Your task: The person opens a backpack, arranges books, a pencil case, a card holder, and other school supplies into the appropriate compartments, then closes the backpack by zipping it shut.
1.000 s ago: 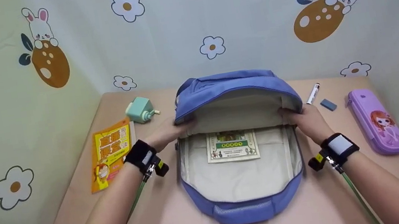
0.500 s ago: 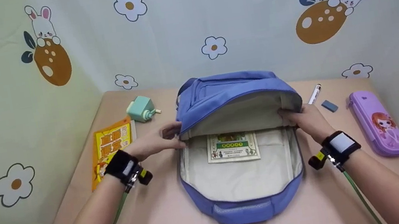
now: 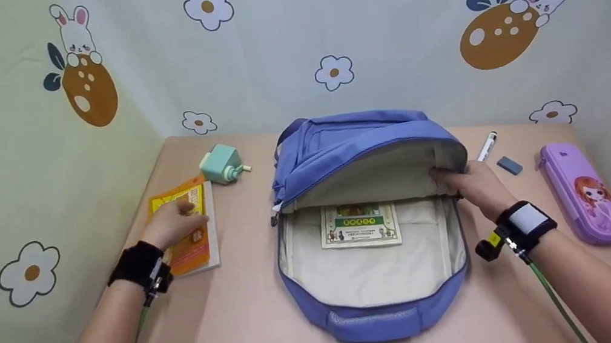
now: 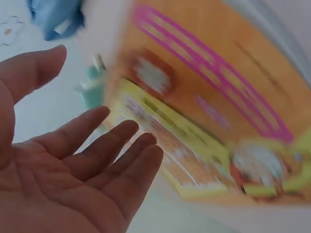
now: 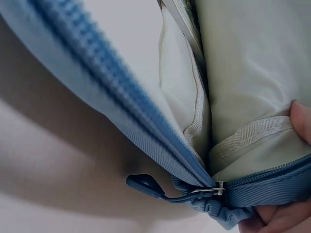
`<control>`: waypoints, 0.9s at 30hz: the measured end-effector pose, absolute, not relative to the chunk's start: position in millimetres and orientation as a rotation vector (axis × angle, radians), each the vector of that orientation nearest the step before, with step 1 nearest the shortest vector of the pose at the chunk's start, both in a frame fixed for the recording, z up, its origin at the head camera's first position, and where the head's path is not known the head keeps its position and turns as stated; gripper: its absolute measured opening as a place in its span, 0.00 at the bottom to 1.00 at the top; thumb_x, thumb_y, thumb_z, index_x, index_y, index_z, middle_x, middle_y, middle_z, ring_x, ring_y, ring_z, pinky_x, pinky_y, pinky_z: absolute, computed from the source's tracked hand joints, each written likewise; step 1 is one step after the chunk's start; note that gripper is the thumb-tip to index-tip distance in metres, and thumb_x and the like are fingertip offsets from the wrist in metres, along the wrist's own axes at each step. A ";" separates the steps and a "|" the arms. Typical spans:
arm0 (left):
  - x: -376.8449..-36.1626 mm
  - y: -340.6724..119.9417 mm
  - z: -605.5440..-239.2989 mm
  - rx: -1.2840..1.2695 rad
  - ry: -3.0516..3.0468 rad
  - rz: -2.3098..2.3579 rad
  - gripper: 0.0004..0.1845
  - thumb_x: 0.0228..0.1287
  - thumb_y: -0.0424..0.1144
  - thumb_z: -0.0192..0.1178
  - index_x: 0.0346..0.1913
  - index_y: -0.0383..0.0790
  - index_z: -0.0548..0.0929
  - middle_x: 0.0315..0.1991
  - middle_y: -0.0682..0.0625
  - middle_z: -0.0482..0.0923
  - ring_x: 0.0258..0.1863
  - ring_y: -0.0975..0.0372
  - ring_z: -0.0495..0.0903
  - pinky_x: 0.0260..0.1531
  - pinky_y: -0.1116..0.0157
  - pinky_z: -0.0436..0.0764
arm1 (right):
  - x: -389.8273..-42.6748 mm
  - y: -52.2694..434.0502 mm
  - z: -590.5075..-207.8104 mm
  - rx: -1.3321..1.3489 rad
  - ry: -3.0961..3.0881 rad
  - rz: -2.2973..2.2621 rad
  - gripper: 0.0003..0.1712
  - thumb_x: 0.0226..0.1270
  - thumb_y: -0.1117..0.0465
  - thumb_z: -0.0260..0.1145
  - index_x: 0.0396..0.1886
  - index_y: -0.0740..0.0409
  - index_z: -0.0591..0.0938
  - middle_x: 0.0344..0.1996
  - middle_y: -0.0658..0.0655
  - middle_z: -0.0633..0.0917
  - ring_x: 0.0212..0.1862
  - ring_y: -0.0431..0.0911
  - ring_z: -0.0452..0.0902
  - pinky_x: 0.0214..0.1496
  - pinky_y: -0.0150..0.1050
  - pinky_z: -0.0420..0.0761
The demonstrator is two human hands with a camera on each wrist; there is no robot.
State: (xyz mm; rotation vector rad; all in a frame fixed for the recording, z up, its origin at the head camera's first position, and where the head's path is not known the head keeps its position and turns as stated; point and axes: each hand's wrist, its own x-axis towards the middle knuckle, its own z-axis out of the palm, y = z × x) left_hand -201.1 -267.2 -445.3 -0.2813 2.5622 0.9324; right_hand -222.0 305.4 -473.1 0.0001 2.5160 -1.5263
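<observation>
A blue backpack (image 3: 378, 319) lies unzipped on the pink table (image 3: 246, 340), its flap (image 3: 362, 141) lifted and a booklet (image 3: 358, 224) in its pale lining. My right hand (image 3: 467, 183) grips the flap's right edge; in the right wrist view fingers (image 5: 301, 124) pinch the fabric beside the zipper pull (image 5: 146, 187). My left hand (image 3: 172, 220) hovers open over the orange and yellow book (image 3: 195, 247) at the left. In the left wrist view its fingers (image 4: 112, 160) are spread just above the book cover (image 4: 218, 121). Whether they touch it is unclear.
A mint pencil sharpener (image 3: 222, 165) stands behind the book. Right of the backpack lie a white pen (image 3: 486, 146), a blue eraser (image 3: 509, 165) and a purple pencil case (image 3: 584, 191). Patterned curtains close in the table's back and left sides.
My left hand let go of the flap's left edge and moved left to the orange book. The right hand kept its hold on the flap.
</observation>
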 end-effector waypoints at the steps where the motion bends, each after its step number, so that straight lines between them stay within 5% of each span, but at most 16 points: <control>1: -200.9 -271.7 -446.6 -0.348 2.551 0.928 0.41 0.71 0.53 0.62 0.75 0.28 0.63 0.68 0.30 0.68 0.57 0.45 0.71 0.62 0.50 0.73 | -221.3 305.3 -472.9 0.001 2.523 -1.521 0.36 0.70 0.38 0.67 0.60 0.65 0.78 0.48 0.63 0.79 0.48 0.52 0.73 0.52 0.45 0.76; 10: -182.5 -279.7 -454.2 -0.757 2.441 0.941 0.46 0.59 0.56 0.74 0.68 0.28 0.68 0.55 0.37 0.72 0.49 0.49 0.76 0.47 0.61 0.78 | -218.4 306.8 -473.5 0.011 2.541 -1.503 0.40 0.69 0.37 0.67 0.65 0.64 0.76 0.53 0.64 0.80 0.51 0.54 0.74 0.55 0.47 0.77; 27: -192.9 -309.9 -456.2 -0.793 2.348 0.977 0.41 0.60 0.45 0.75 0.67 0.26 0.66 0.49 0.40 0.78 0.44 0.54 0.81 0.43 0.62 0.81 | -218.4 303.3 -471.6 -0.008 2.523 -1.539 0.36 0.69 0.39 0.68 0.61 0.65 0.78 0.51 0.63 0.81 0.51 0.52 0.75 0.55 0.45 0.77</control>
